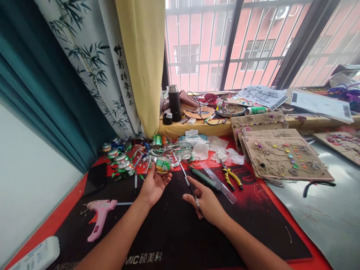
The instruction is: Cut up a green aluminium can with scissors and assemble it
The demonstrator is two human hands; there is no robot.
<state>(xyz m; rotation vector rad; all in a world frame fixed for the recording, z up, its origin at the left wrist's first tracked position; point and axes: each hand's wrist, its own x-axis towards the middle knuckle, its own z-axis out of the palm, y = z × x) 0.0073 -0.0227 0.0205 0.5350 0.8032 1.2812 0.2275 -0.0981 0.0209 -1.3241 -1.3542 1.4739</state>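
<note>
My left hand (154,185) is closed on a short cut drink can (162,165) with green and yellow print, its thumb and fingers at the lower edge. In my right hand (206,200) lies a long thin metal tool (188,179), silver and dark, its tip pointing away toward the scraps; its exact kind is not clear. The index finger rests along it, the thumb a little apart. Behind the cut can is a heap of shiny metal strips (171,148). Several small cup-like pieces made from cans (124,167) stand to the left.
On the black mat (168,232) lie a pink glue gun (101,213), a green utility knife (204,177), a clear ruler (218,182) and yellow-handled pliers (232,176). A dark phone (96,178) is at left. Decorated cardboard (287,153) leans at right. A black flask (174,103) stands behind.
</note>
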